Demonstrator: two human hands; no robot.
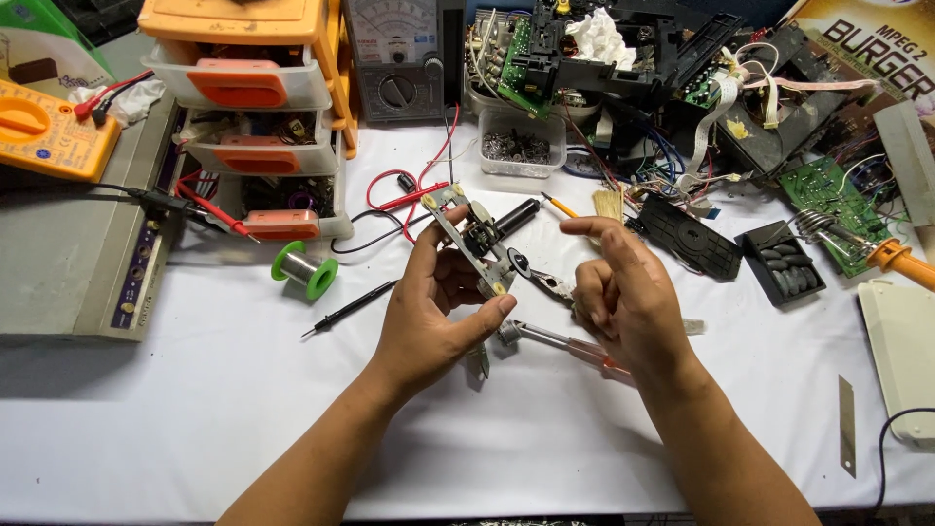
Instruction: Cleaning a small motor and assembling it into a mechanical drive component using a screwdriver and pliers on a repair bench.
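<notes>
Now the left hand (429,312) has its grip closed on a small metal mechanism plate (469,244), lifted above the counter (195,390) centre. At three o'clock, the right hand (623,297) is empty, fingers loose. It seems an inspection step; next needs the screwdriver (560,343) below.

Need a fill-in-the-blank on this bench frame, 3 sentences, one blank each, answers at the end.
1. The small metal mechanism plate with a black motor part is held in the ____ hand.
2. The spool of solder wire on the white table has ____ flanges.
3. The screwdriver with a clear reddish handle lies under the ____ hand.

Missing words: left; green; right
</notes>
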